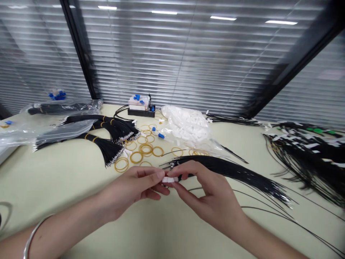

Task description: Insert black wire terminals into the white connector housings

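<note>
Bright, even light falls from white ceiling strips at twelve o'clock, with only faint, soft shadows on the pale tabletop. Wide-angle distortion slants the dark window frames at eleven o'clock. The left hand and right hand look sharp; black wires at three o'clock blur.

The wires are black with silver tips, the connector white, the bands amber, the bench pale green.

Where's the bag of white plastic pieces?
In the head view, the clear bag of white plastic pieces lies far up the table, just right of the rubber bands.
</note>
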Motion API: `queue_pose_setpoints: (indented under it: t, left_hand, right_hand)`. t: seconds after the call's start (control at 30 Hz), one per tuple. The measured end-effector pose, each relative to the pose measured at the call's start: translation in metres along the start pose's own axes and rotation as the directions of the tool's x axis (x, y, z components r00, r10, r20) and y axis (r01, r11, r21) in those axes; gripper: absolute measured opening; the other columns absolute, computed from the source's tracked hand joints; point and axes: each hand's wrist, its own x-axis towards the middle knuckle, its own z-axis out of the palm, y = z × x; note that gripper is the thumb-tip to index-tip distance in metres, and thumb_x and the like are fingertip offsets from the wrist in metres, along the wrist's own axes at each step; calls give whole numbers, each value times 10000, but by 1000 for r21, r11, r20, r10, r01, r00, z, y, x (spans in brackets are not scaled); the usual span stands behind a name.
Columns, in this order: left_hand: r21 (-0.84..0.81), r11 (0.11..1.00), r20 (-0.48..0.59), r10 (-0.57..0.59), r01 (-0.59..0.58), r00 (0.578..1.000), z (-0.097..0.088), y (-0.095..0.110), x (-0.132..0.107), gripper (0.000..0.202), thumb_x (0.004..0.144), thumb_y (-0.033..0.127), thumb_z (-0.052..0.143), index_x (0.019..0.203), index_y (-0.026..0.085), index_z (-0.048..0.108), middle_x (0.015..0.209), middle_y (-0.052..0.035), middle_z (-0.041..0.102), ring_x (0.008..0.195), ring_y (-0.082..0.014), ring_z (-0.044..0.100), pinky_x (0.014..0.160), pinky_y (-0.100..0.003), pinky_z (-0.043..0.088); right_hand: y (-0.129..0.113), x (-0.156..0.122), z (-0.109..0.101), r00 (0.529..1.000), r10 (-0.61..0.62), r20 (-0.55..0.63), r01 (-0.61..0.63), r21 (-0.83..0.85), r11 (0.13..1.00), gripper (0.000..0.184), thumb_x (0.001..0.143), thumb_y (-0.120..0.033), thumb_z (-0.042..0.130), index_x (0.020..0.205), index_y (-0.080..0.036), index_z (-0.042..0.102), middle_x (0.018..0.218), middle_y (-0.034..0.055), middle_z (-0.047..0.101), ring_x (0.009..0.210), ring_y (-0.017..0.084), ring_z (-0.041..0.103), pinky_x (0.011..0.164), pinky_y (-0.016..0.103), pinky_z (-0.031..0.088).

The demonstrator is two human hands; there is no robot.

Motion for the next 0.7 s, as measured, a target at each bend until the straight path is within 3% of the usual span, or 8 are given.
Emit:
queue_pose_setpoints:
  t: [0.17, 0.37, 0.43, 0.53, 0.6, 0.7]
  left_hand:
    - [115, 993, 63, 18, -25, 998, -1, 3, -1, 216, 776, 331, 675, 964, 228, 700, 915, -12, 652, 839, -96, 587, 711, -180, 434]
    - [160, 987, 165, -3, -24, 986, 0, 5, -1, 327, 731, 208, 709, 1055, 232, 671, 756, 11, 606, 652, -64, 533, 633, -190, 424]
    - [147, 988, 130, 24, -44, 991, -2, 5, 0, 311, 727, 193, 711, 1035, 222, 679, 732, 13, 605, 625, -57, 526, 623, -191, 423]
    - [86, 989, -27, 123, -121, 992, -6, 5, 2, 331, 732, 225, 717, 1059, 238, 663, 749, 20, 618, 673, -57, 537, 672, -191, 430]
    - [52, 985, -114, 167, -162, 979, -9, 6, 2, 363, 724, 248, 729, 1078, 239, 649, 779, 21, 626, 739, -67, 549, 725, -200, 433]
    - [32, 982, -154, 187, -185, 970, -9, 8, 1, 380, 695, 246, 753, 1059, 211, 650, 795, 19, 614, 783, -81, 545, 777, -226, 426]
  right_hand:
    - [0, -1, -3, 1000, 0, 29, -2, 57, 998, 187, 822, -104, 540, 978, -207, 551, 885, -3, 603, 839, 61, 568, 714, 171, 499]
    - [3, -3, -4, 980, 72, 185, -108, 193, 975, 199, 860, -145, 510, 1039, -228, 534, 920, 0, 604, 789, 64, 548, 672, 174, 488]
    - [4, -2, -4, 988, 55, 147, -77, 150, 986, 235, 855, -140, 511, 1074, -224, 522, 991, 20, 591, 778, 66, 540, 664, 184, 483]
    - [8, 1, -7, 997, -70, 26, 72, -66, 995, 195, 824, -119, 540, 1009, -183, 541, 1006, 48, 569, 842, 95, 527, 708, 222, 465]
    - [13, 3, -11, 978, -158, 135, 184, -216, 959, 119, 831, -121, 526, 930, -168, 571, 910, 42, 574, 854, 122, 513, 751, 274, 438]
    - [21, 3, -12, 886, -146, 440, 284, -265, 921, 112, 853, -158, 506, 881, -187, 610, 836, 20, 575, 808, 133, 486, 739, 304, 396]
